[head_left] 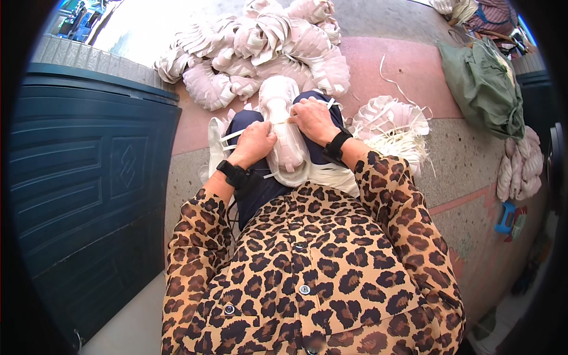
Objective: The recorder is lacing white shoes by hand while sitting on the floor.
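Note:
A long, pale pink and white piece shaped like a shoe sole [288,155] lies across my lap, between my knees. It narrows at the middle, where both hands meet it. My left hand [257,143] is closed in a pinch at its left edge, and a narrow white strip [232,136] sticks out to the left of that hand. From the other side, my right hand [313,120] pinches at the narrow middle, with a white strip end [331,103] showing beyond the knuckles. What lies right between the fingertips is mostly hidden.
A big heap of similar pink and white pieces [266,44] lies ahead on the floor. On my right are a smaller bundle [387,118] and loose white strips [402,145]. A dark blue panelled door [89,171] stands left. Far right are a green sack [482,83] and a blue object [504,218].

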`<state>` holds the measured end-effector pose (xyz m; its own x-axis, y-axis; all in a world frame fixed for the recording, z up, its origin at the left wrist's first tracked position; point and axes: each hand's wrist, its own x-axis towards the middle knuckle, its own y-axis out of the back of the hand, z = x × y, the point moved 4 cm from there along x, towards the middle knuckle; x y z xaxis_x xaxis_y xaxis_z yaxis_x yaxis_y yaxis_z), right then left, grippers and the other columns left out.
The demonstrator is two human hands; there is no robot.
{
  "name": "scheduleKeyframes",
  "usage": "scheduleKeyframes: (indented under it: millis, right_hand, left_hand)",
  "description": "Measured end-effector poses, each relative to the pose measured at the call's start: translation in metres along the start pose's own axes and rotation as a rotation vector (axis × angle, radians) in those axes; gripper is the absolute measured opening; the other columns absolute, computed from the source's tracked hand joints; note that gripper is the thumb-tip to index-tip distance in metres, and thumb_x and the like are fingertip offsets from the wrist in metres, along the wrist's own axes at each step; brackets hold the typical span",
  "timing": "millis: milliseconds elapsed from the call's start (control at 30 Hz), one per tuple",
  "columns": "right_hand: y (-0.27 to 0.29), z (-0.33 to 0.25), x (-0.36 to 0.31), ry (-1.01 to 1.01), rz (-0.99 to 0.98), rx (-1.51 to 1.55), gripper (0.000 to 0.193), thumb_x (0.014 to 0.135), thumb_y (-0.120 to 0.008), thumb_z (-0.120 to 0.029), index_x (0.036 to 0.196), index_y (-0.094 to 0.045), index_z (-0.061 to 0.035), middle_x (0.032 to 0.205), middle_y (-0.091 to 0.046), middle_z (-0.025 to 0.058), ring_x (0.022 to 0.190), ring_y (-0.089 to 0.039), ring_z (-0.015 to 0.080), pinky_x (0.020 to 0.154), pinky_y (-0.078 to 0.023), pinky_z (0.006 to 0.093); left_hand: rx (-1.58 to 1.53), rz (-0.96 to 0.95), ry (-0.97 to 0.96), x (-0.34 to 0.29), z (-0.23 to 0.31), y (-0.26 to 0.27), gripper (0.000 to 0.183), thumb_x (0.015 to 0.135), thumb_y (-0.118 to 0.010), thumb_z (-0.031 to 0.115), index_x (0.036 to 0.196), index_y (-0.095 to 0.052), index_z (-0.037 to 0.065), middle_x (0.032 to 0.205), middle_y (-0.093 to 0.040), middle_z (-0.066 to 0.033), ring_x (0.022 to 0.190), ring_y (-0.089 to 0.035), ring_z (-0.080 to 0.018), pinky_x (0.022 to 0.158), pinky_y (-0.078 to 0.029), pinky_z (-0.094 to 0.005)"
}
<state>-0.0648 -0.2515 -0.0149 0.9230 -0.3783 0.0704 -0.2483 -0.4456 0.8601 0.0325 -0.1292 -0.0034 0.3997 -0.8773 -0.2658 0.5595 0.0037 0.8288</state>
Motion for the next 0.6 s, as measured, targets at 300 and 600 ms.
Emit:
scheduleKeyframes:
  millis: [300,600]
  right_hand:
    - [0.01,-0.027,-0.023,0.103,-0.05,-0.312,0.032,0.079,-0.055,-0.034,0.079,-0.065,-0.003,0.086,-0.059,0.0076,0.092,-0.05,0.0222,0.074,-0.035,0.0377]
    - [0.001,-0.02,-0.016,0.012,-0.177,-0.496,0.019,0.072,-0.053,-0.013,0.083,-0.064,-0.0023,0.089,-0.058,0.0107,0.093,-0.049,0.0234,0.073,-0.036,0.0362]
  left_hand:
    - [-0.03,-0.005,-0.011,-0.002,-0.002,-0.001,0.025,0.075,-0.051,0.02,0.087,-0.056,-0.002,0.086,-0.057,-0.0236,0.084,-0.056,-0.0371,0.075,-0.045,-0.0433]
    - [0.035,-0.04,0.02,-0.003,0.003,-0.005,0.028,0.077,-0.047,0.021,0.094,-0.054,-0.001,0.095,-0.054,-0.0214,0.089,-0.055,-0.0364,0.078,-0.044,-0.0438]
